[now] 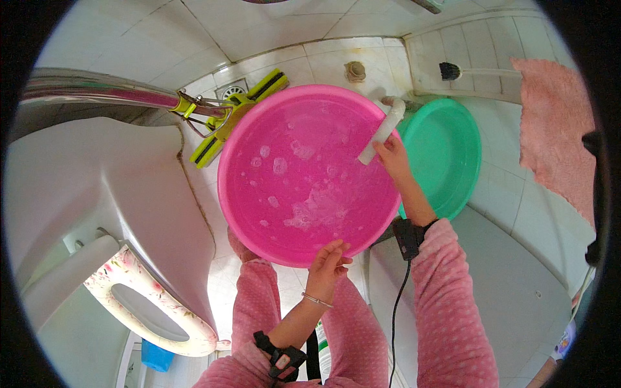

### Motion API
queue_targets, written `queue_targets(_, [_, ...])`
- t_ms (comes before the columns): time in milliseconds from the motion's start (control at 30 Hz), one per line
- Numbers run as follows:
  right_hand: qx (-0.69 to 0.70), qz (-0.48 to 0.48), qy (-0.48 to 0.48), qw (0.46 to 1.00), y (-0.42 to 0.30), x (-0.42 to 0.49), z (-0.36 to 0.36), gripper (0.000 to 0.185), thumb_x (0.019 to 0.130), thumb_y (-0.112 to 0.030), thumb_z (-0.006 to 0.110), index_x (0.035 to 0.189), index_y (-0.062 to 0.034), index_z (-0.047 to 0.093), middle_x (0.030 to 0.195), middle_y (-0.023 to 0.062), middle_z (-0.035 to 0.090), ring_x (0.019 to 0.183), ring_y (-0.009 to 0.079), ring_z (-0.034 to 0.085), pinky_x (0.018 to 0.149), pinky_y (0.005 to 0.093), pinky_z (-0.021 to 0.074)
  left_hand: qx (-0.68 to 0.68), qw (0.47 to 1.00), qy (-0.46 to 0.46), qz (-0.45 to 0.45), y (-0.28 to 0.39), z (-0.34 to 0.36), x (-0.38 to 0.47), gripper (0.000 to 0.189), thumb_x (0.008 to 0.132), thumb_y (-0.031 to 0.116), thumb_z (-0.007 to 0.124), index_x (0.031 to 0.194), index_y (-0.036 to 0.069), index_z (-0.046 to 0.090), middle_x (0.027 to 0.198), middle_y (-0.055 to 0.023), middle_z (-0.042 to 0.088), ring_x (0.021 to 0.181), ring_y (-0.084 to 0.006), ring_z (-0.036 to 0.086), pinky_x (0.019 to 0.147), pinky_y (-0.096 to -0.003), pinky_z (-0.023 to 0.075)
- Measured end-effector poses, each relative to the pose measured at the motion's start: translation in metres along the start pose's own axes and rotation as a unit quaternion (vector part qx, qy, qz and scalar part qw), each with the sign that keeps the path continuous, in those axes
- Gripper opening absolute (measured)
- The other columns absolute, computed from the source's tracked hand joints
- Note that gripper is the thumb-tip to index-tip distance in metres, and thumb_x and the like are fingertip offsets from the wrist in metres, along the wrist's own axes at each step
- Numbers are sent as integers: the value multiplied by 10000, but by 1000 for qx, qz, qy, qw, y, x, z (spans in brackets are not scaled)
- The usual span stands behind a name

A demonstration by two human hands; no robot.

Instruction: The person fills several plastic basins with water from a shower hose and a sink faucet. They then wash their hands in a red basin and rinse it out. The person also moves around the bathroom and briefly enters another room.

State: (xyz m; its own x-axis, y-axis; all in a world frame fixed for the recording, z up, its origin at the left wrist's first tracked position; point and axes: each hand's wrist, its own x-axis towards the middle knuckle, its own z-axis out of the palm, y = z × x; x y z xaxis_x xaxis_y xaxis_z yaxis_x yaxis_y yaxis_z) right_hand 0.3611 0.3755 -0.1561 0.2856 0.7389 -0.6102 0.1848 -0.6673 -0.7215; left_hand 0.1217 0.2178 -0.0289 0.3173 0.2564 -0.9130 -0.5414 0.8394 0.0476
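A large pink plastic basin [228, 213] stands on the floor before me, with patches of foam [315, 208] on the liquid in it. My right hand [395, 159] grips a white drain hose [385, 128] near its end, at the basin's right side. The hose's end hangs over the inside of the basin, and its other end bends away behind the rim. Above the near rim is my left hand [327, 262], its fingers loosely bent and nothing visible in them. I cannot tell whether it touches the rim.
A green basin [444, 150] stands right of the pink one, partly behind my right forearm. A squeeze mop [233, 119] lies at the left by a floor drain [234, 91]. A pipe stub [355, 71] rises behind. A patterned toilet seat [150, 286] and pink cloth [553, 131] flank me.
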Motion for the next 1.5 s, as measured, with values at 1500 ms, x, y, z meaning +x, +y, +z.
queue_targets(1500, [20, 16, -91, 996, 61, -52, -77, 423, 853, -84, 597, 1234, 34, 456, 1069, 92, 609, 956, 162, 572, 856, 292, 446, -23, 1000, -11, 10, -36, -15, -13, 301, 920, 231, 511, 1177, 74, 513, 1115, -38, 590, 846, -113, 579, 705, -233, 435])
